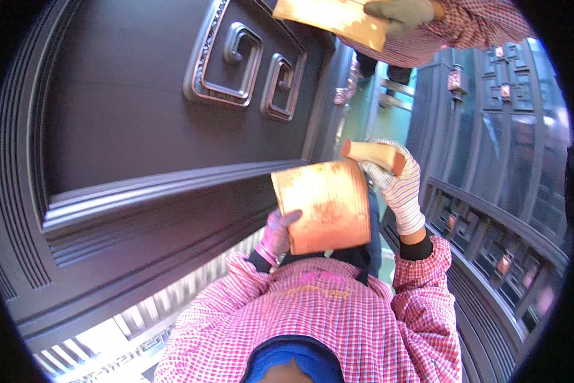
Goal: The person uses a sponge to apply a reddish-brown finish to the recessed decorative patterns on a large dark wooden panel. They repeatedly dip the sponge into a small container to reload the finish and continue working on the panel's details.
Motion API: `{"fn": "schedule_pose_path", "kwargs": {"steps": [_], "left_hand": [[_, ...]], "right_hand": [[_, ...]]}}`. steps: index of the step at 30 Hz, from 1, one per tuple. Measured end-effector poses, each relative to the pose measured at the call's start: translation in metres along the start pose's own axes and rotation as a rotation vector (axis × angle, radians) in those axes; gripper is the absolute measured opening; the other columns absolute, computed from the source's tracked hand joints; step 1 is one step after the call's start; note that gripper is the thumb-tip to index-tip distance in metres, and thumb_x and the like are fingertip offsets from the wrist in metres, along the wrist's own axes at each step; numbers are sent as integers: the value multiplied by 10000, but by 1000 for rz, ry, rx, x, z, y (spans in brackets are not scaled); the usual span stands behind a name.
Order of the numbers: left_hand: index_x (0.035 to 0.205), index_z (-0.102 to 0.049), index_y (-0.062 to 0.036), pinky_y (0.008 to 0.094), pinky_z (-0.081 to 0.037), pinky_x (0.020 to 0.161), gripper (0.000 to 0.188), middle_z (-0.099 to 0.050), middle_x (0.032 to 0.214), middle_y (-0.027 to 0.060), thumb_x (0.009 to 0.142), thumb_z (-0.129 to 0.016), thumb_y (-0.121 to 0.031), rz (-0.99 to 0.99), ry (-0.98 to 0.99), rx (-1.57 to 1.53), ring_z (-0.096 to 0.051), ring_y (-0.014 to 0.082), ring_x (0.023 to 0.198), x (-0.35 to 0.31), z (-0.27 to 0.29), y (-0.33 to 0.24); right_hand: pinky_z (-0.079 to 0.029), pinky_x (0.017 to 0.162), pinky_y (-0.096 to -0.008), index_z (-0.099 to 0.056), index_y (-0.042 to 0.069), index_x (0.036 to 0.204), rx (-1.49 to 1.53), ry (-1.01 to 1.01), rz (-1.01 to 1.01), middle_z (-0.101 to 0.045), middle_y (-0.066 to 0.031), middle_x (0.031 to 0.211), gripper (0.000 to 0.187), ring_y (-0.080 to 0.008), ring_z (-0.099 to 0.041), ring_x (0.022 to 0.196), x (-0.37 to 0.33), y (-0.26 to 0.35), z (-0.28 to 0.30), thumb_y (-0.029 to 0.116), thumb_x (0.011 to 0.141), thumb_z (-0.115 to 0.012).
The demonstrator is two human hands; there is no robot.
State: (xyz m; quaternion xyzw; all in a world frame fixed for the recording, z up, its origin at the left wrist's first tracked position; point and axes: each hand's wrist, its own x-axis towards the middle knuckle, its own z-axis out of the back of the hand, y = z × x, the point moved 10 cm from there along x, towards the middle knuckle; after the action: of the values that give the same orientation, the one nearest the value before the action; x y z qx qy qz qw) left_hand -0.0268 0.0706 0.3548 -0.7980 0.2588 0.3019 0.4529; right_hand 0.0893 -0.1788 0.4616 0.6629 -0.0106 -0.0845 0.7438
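My left hand (277,236), in a pinkish glove, grips the lower left edge of a squarish tan sheet (325,207) that looks like cardboard. Its thumb lies over the front, and the other fingers are hidden behind. A darker reddish smear marks the sheet's middle, while its upper part is bright with glare. My right hand (398,185), in a striped knit glove, holds a small pale-yellow block (373,154) with reddish-brown ends. The block is just above the sheet's upper right corner; whether they touch I cannot tell.
A large dark panel (127,115) with raised scroll mouldings (226,64) stands on the left. Dark latticed panels (504,127) line the right side. Ahead, a co-worker's gloved hand (402,14) holds a similar tan board (335,19). Greenish flooring (382,118) shows between the panels.
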Motion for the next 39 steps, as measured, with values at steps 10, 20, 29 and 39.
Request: {"fn": "schedule_pose_path", "kwargs": {"steps": [10,20,29,39], "left_hand": [[1222,-458,43,360,-484,900,477,-571,1158,132,821,-643,-140,-155,176,-140,-598,239,1018,-21,-55,-36],[1186,-495,37,351,-487,882,397,-593,1122,125,837,-621,-106,-227,201,-138,-602,229,993,-31,-63,-38],[1177,-490,52,363,-506,868,406,-594,1106,145,825,-628,-95,-248,173,-87,-617,243,968,-32,-63,-46],[1205,-477,43,416,-487,902,446,-585,1135,174,802,-610,-96,-175,54,-62,-609,292,1002,-15,-8,-28]], "right_hand": [[-423,832,-384,-675,111,909,-667,229,321,-648,-97,873,338,-297,-599,859,-68,66,-5,291,633,-751],[-412,878,-405,-649,165,960,-934,274,568,-653,-65,919,367,-259,-605,870,-87,91,-16,271,615,-715],[-383,968,-418,-654,148,936,-795,254,531,-658,-71,905,340,-259,-602,915,-75,89,-8,211,607,-715],[-471,834,-315,-660,86,999,28,19,199,-654,-68,906,336,-199,-613,881,21,48,-1,121,683,-766]]}}
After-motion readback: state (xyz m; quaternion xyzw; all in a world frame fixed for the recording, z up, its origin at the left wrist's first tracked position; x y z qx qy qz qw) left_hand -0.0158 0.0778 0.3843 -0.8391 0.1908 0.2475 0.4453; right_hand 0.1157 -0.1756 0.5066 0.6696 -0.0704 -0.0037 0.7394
